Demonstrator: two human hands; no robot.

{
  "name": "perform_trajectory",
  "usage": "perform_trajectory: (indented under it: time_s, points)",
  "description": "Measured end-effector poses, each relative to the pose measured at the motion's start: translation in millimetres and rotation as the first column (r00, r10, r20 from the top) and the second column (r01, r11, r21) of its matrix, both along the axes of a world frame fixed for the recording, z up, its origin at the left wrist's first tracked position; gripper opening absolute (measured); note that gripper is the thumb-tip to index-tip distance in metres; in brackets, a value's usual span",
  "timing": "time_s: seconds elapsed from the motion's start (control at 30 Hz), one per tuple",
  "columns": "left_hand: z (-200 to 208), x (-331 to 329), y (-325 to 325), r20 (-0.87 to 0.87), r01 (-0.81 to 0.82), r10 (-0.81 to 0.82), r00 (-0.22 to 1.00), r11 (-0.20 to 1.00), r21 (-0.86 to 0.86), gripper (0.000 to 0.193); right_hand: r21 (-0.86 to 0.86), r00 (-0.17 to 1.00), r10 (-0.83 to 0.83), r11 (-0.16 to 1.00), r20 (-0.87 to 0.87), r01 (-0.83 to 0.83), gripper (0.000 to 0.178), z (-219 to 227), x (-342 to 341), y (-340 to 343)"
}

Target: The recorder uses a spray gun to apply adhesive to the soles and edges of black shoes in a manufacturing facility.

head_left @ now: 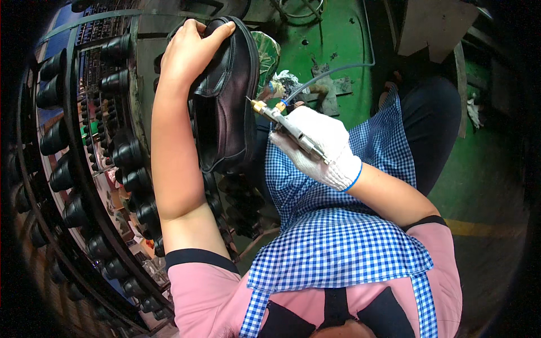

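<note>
My bare left hand [189, 48] is closed on a black leather shoe [228, 101], gripping its upper end with the thumb across the top. The shoe hangs at a slant, its dark opening [207, 127] low on the left side. In a white knit glove, my right hand [324, 138] is wrapped around a slim metal spray gun [296, 132]. The gun's brass tip, with a thin needle, points at the shoe's side and stands just short of it. A grey air hose [338, 66] runs from the gun. Whether spray comes out I cannot tell.
Metal racks [72, 129] with rows of black shoes [127, 152] fill the left side, close to my left arm. Beyond the shoe lie a green wrapped pad [266, 53] and crumpled scraps [287, 81] above the green floor [332, 39]. A grey panel [434, 28] stands at upper right.
</note>
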State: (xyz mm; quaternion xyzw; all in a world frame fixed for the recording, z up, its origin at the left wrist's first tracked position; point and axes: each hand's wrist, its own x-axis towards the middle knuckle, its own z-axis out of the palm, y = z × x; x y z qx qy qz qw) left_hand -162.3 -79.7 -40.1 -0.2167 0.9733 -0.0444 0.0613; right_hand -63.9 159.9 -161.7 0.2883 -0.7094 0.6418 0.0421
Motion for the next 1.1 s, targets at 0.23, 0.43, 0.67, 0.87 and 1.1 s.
perform_trajectory:
  time_s: [0.23,0.43,0.67,0.87,1.1]
  points:
    - [-3.5,-2.7,-9.5,-0.006,0.011,-0.011,1.000,1.000,0.001,0.089,0.088,0.995,0.088,0.992,0.052,-0.093,0.017,0.1,13.8,4.6]
    - [-5.4,-2.1,-12.2,-0.014,0.024,-0.024,1.000,1.000,0.005,0.092,0.050,0.990,0.130,0.990,0.050,-0.132,0.017,-1.4,22.0,7.7]
    - [-8.1,-2.5,-21.6,-0.066,0.031,-0.028,0.997,0.998,0.053,0.087,0.061,0.976,0.213,0.975,0.035,-0.215,0.020,-2.0,32.1,15.8]
    - [-9.7,-4.1,-25.3,-0.058,0.026,-0.021,0.998,0.997,0.079,0.087,0.085,0.975,0.221,0.971,0.019,-0.222,0.023,-3.1,39.5,19.2]
    - [-12.6,-5.0,-32.4,-0.058,0.038,-0.035,0.998,0.998,0.049,0.089,0.191,0.963,0.266,0.944,0.048,-0.270,0.023,-3.4,46.2,22.4]
